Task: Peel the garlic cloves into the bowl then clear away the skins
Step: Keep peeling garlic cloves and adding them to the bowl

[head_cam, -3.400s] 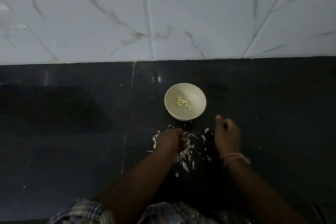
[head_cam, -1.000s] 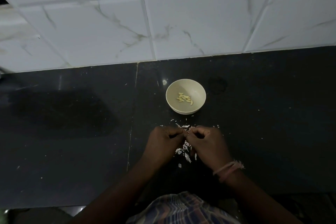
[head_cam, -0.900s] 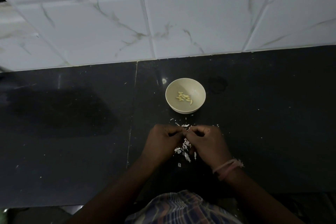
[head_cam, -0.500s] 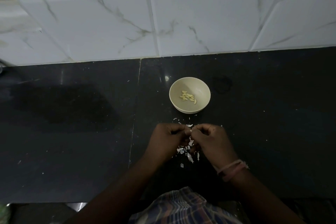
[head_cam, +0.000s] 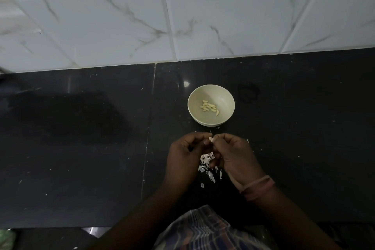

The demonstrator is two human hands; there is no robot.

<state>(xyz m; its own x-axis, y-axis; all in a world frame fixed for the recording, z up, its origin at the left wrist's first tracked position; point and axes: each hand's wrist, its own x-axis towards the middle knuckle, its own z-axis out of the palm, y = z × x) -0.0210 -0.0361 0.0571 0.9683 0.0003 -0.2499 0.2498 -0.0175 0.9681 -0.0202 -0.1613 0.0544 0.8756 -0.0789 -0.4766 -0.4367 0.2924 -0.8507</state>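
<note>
One small pale garlic clove [head_cam: 211, 138] is pinched between the fingertips of both hands, just in front of the bowl [head_cam: 227, 95] and above the counter [head_cam: 81, 148]. The left hand [head_cam: 185, 154] and the right hand [head_cam: 233, 154] have their fingers curled inward, tips meeting on the clove. Below and between them lies a loose heap of thin, papery white skins [head_cam: 207, 163], ragged flakes too many and too small to count, with stray specks scattered around. The bowl is round, smooth and cream-coloured, and stands near the middle of the counter, towards its back edge; inside lie about nine peeled cloves [head_cam: 209, 106], yellowish and curved. The counter is dark polished stone with one seam. Behind its back edge rises a wall of glossy white marble-veined tiles [head_cam: 223, 16]. One pinkish band [head_cam: 257, 185] circles the right wrist.
</note>
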